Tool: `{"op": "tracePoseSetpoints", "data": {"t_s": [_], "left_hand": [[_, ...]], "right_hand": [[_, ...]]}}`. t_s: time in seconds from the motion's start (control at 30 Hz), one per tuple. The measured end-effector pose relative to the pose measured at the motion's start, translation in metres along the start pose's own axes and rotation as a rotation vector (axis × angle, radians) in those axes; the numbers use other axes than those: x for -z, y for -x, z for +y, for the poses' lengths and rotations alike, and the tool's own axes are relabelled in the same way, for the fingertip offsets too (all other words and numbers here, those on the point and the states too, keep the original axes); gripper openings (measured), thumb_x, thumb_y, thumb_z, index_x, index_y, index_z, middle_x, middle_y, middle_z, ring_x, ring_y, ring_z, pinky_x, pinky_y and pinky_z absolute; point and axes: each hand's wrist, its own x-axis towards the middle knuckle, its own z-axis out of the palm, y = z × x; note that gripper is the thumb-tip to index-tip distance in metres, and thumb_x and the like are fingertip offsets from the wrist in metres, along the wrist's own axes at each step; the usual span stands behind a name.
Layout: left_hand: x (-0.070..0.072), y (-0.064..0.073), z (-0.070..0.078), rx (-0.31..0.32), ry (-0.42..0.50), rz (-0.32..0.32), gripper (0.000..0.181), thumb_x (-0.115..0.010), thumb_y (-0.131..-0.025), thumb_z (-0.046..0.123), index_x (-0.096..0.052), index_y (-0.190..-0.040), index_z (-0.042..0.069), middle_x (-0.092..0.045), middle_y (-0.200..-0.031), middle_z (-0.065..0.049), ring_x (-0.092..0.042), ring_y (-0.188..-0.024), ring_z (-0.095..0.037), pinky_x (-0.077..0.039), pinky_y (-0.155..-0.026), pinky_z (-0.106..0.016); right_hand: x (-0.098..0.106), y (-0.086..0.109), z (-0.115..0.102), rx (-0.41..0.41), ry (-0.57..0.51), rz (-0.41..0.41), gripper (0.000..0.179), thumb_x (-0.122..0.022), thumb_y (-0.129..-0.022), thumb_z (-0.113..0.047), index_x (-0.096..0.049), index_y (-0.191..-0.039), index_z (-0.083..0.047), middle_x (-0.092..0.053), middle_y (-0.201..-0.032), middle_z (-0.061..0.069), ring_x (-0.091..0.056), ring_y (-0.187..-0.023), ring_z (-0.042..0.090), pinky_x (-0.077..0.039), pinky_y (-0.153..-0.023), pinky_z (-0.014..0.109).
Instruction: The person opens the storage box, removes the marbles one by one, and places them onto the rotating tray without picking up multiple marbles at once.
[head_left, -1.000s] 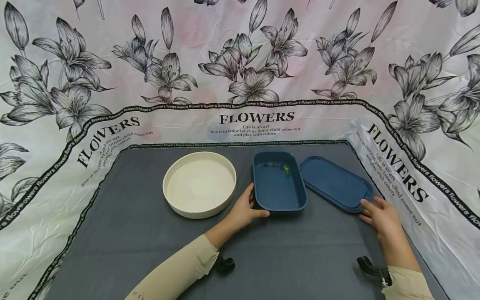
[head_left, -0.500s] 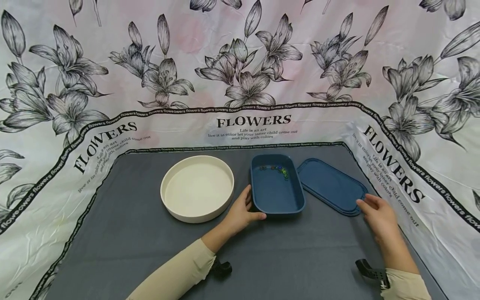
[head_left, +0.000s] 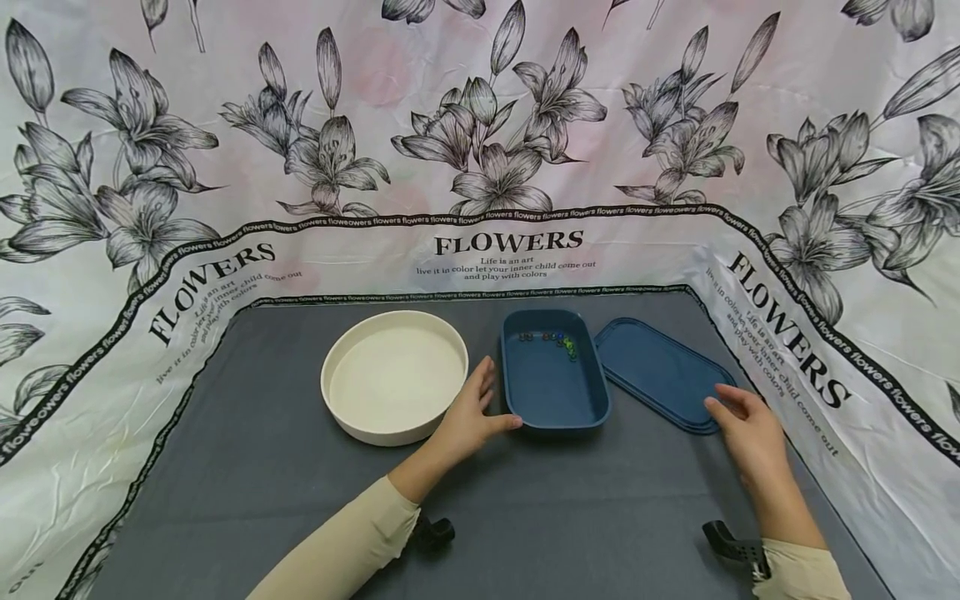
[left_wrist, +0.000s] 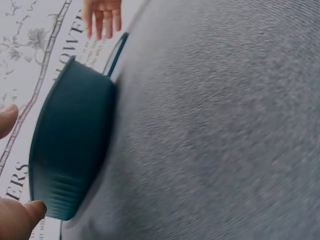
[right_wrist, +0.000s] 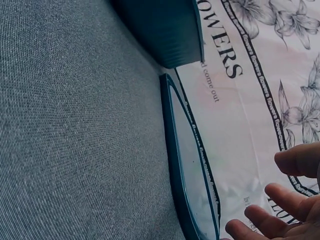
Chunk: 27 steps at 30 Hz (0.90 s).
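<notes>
A deep blue rectangular box (head_left: 557, 392) stands on the grey cloth, with several small coloured beads (head_left: 566, 342) along its far end and right side. My left hand (head_left: 467, 421) is at its near left corner, fingers spread and thumb extended toward the corner; contact there is hard to tell. In the left wrist view the box (left_wrist: 75, 135) stands in front of the thumb and finger. A flat blue lid (head_left: 663, 375) lies right of the box. By the lid's near right end my right hand (head_left: 752, 429) hovers, fingers loosely bent and holding nothing.
A round cream tray (head_left: 396, 375) sits left of the box, close to my left hand. Flower-printed cloth (head_left: 510, 258) rises behind the grey surface (head_left: 555, 517) and along both sides. Black wrist straps (head_left: 731, 546) hang below the forearms.
My left hand has let go of the box and drawn back slightly left. My right hand has come off the lid's end and shifted a little left. Box, lid and tray rest as before.
</notes>
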Motion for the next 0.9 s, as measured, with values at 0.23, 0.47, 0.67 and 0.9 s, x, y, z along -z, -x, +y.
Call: {"op": "tracePoseSetpoints", "data": {"t_s": [0.23, 0.47, 0.67, 0.9], "left_hand": [[0.018, 0.005, 0.011, -0.055, -0.037, 0.034, 0.114, -0.088, -0.083, 0.018, -0.01, -0.166, 0.011, -0.018, -0.171, -0.007, -0.024, -0.156, -0.025, -0.031, -0.122, -0.041], [0.039, 0.015, 0.016, -0.133, -0.053, 0.078, 0.109, -0.087, -0.084, 0.015, -0.015, -0.165, 0.009, -0.023, -0.17, -0.011, -0.027, -0.155, -0.028, -0.03, -0.123, -0.04], [0.061, 0.027, 0.02, -0.182, -0.091, 0.132, 0.105, -0.087, -0.083, 0.014, -0.02, -0.164, 0.008, -0.027, -0.168, -0.012, -0.03, -0.154, -0.028, -0.032, -0.121, -0.036], [0.09, 0.043, 0.019, -0.256, -0.158, 0.207, 0.102, -0.088, -0.083, 0.016, -0.026, -0.163, 0.011, -0.029, -0.167, -0.014, -0.031, -0.154, -0.029, -0.031, -0.122, -0.036]], "right_hand": [[-0.004, 0.0, -0.003, 0.004, -0.005, 0.025, 0.067, -0.053, -0.104, -0.05, -0.047, -0.153, -0.005, -0.053, -0.147, 0.024, -0.053, -0.124, 0.033, -0.043, -0.076, 0.019], [-0.008, 0.002, -0.004, 0.023, -0.025, 0.057, 0.061, -0.055, -0.105, -0.045, -0.05, -0.15, -0.004, -0.056, -0.142, 0.022, -0.05, -0.1, -0.004, -0.044, -0.072, 0.01], [-0.012, 0.004, -0.01, 0.026, -0.065, 0.073, 0.057, -0.057, -0.105, -0.041, -0.052, -0.148, -0.004, -0.057, -0.142, 0.021, -0.045, -0.095, -0.014, -0.043, -0.073, 0.008], [-0.013, 0.003, -0.018, 0.051, -0.064, 0.088, 0.057, -0.059, -0.104, -0.042, -0.054, -0.147, -0.005, -0.059, -0.14, 0.02, -0.046, -0.093, -0.016, -0.044, -0.072, 0.008]]}}
